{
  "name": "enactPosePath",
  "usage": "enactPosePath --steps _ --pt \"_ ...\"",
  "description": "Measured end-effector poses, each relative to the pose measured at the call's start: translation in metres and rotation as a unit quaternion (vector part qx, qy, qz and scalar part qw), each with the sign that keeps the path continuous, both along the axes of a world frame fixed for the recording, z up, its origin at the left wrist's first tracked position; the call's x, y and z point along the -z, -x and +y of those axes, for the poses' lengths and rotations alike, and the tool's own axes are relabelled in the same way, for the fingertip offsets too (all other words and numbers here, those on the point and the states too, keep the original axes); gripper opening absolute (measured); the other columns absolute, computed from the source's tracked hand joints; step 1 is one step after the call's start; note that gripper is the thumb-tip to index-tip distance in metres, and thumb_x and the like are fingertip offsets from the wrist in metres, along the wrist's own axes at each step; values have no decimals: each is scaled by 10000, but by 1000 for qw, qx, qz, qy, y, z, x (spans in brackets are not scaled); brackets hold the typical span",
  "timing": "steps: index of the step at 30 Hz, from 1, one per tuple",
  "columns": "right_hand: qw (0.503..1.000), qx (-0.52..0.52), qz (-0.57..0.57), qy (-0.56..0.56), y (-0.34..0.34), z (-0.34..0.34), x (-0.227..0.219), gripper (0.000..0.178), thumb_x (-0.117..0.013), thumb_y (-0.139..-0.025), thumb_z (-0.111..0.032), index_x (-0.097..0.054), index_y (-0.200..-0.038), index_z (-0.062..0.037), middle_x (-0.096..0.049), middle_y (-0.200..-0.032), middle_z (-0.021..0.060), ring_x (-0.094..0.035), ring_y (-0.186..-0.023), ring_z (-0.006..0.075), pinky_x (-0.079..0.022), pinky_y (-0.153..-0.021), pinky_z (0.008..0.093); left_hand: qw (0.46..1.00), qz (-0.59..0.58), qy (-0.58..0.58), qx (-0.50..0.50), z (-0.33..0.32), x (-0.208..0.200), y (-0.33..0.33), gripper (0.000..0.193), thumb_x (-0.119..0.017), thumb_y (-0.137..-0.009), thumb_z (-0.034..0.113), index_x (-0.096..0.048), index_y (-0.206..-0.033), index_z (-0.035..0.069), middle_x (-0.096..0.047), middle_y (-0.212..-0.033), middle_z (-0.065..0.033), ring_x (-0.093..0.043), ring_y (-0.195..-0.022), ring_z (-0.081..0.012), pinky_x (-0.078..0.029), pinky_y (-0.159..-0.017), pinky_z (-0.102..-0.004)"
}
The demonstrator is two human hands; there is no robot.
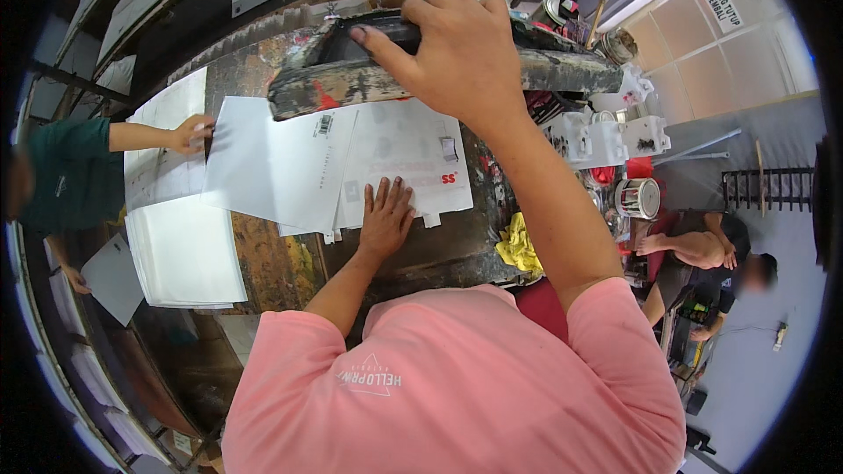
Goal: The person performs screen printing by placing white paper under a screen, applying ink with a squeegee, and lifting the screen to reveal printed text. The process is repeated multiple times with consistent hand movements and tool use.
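Note:
My right hand (pixel 465 57) is closed over the upper edge of a screen-printing frame (pixel 378 81), whose wooden bar is smeared with black and red ink. The frame is tilted up at the far side of the table. Below it, my left hand (pixel 385 221) lies flat with fingers spread on a white printed sheet (pixel 413 145) that bears faint marks and a small red print. Another white sheet (pixel 268 158), with a small barcode, overlaps it on the left. A co-worker's hand (pixel 191 134) touches that sheet's left edge.
A paper stack (pixel 184 254) sits on the ink-stained table's left side. The co-worker in dark green (pixel 75 167) holds another sheet (pixel 112 279). A yellow cloth (pixel 520 243) lies by my right elbow. Cans (pixel 637 198) stand on the right, near another seated person (pixel 702 250). Racks (pixel 79 360) line the left.

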State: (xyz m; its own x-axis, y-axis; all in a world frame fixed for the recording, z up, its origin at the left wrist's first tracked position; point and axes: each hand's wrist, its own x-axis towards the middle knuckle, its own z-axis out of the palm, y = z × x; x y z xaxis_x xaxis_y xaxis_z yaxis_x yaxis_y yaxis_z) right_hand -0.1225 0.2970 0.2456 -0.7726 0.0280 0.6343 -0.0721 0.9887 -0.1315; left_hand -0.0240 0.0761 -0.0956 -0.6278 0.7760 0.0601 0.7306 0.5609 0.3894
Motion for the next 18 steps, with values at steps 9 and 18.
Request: enactPosePath --steps 9,18 --pt "1000 11 9 -11 8 3 0 615 -645 -914 -661 -820 -957 -73 -758 -956 110 -700 -941 273 -415 -872 456 999 21 9 28 2 -6 -3 581 -500 -1101 409 -468 -1595 105 -343 -1707 -162 -229 -1604 -407 -102 -1302 -638" --pt "1000 12 -13 -16 -1 -5 2 668 -620 -928 -691 -809 -966 -51 -740 -926 115 -689 -916 293 -412 -869 456 999 15 37 27 -3 -26 6 689 -499 -1099 473 -367 -1646 76 -351 -1703 -166 -271 -1603 -355 -167 -1312 -571"
